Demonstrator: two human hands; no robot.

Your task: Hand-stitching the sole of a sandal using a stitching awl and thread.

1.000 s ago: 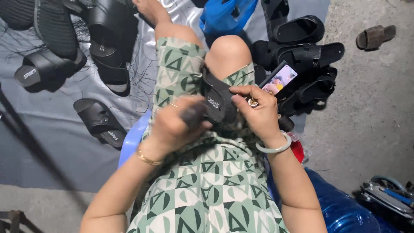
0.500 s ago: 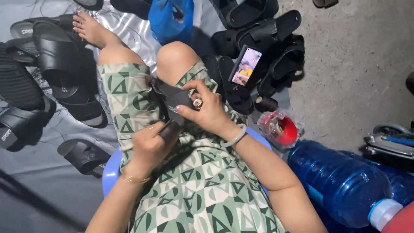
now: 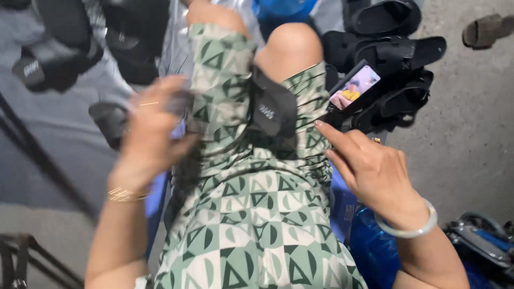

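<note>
A black sandal lies on my lap between my knees, on the green patterned dress. My right hand hovers just right of it with fingers spread and nothing in it; the index finger points toward the sandal. A white bangle is on that wrist. My left hand is lifted off the left side of my lap and is badly motion-blurred. A dark smear sits at its fingertips, and I cannot tell whether it grips anything. A gold bracelet circles that wrist.
A phone with a lit screen leans on a pile of black sandals at the right. More black sandals lie on a grey sheet at the left. A blue water bottle and tools sit at the lower right.
My right hand has let go of the sandal and pulled back to the right, fingers apart. My left hand has swung up and left, away from the sandal. The view has shifted.
</note>
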